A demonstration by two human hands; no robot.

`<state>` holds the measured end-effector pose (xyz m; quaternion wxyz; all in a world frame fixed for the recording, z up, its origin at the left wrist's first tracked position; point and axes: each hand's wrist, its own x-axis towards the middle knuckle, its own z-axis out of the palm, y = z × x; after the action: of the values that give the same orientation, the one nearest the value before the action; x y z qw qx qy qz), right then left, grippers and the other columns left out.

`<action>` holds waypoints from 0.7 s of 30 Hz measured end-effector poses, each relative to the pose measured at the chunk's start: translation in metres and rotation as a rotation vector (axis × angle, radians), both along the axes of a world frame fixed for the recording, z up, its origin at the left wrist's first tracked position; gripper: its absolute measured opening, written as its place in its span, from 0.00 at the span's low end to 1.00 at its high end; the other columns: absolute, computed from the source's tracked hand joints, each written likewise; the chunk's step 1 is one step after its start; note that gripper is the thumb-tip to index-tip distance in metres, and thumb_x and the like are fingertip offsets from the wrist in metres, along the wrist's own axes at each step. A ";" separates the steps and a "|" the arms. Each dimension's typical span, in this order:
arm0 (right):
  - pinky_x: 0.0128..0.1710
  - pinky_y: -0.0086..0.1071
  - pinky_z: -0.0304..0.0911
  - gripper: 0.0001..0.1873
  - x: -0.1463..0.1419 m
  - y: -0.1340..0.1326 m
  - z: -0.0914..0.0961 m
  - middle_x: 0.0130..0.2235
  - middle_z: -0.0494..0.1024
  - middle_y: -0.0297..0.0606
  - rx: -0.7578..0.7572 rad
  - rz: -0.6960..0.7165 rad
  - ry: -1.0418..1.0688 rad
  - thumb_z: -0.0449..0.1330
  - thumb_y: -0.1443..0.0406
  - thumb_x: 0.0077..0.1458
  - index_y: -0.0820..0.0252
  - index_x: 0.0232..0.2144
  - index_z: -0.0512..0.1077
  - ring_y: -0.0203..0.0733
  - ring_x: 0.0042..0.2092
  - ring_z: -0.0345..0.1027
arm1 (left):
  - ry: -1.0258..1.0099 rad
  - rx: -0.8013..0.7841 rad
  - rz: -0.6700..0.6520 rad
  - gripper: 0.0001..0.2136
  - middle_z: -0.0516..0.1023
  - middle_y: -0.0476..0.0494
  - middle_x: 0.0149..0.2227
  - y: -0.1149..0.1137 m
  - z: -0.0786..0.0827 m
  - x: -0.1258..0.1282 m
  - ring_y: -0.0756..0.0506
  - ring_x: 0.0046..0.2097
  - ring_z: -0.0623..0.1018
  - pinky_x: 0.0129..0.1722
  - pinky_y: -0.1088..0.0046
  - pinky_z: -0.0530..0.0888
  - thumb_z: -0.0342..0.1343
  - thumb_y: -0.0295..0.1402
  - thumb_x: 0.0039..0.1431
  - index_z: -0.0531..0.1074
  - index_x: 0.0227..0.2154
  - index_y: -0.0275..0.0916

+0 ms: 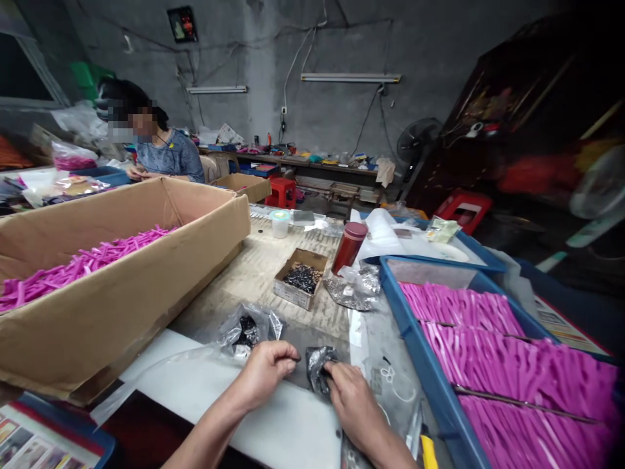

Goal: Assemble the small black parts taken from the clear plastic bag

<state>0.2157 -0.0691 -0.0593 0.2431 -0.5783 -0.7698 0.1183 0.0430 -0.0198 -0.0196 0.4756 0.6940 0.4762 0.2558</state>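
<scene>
My left hand (267,372) is closed in a pinch over the near part of the table; a small dark bit shows at its fingertips, too small to name. To its right, my right hand (352,398) has its fingers curled at the edge of a small black plastic bag (318,370), with the fingertips partly hidden by it. Just behind my left hand lies an open clear plastic bag (249,329) with small black pieces inside. Farther back stands a small cardboard box (299,280) of small black and brown pieces. A white sheet (205,397) lies under my forearms.
At left is a large cardboard box (161,280) of pink strips. A blue tray (415,352) holds rows of pink pieces at right. A dark red canister (349,247) and a crumpled clear bag (356,290) stand mid-table. A yellow-handled tool (428,453) lies near. A person (168,153) sits behind.
</scene>
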 end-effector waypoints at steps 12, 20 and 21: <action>0.30 0.30 0.56 0.07 0.004 -0.002 0.005 0.26 0.71 0.37 -0.117 -0.149 0.301 0.48 0.69 0.47 0.59 0.24 0.66 0.41 0.31 0.63 | 0.095 0.115 -0.053 0.06 0.67 0.52 0.19 -0.009 -0.011 0.016 0.52 0.25 0.65 0.25 0.81 0.60 0.47 0.26 0.42 0.69 0.19 0.35; 0.24 0.26 0.54 0.09 -0.005 -0.009 0.006 0.21 0.64 0.30 -0.243 -0.286 0.941 0.51 0.60 0.46 0.61 0.22 0.64 0.36 0.25 0.57 | 0.009 0.058 -0.051 0.05 0.66 0.52 0.20 -0.018 -0.009 0.028 0.52 0.25 0.65 0.25 0.81 0.60 0.48 0.25 0.42 0.68 0.19 0.34; 0.24 0.26 0.54 0.09 -0.007 -0.011 0.007 0.20 0.63 0.30 -0.250 -0.298 1.002 0.52 0.60 0.45 0.61 0.21 0.64 0.36 0.24 0.56 | -0.007 0.054 -0.052 0.05 0.66 0.52 0.20 -0.018 -0.009 0.029 0.52 0.26 0.65 0.26 0.81 0.60 0.48 0.25 0.43 0.68 0.19 0.34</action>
<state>0.2085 -0.0796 -0.0524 0.5242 -0.5786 -0.4491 0.4346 0.0721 -0.0382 -0.0288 0.4646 0.7181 0.4491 0.2584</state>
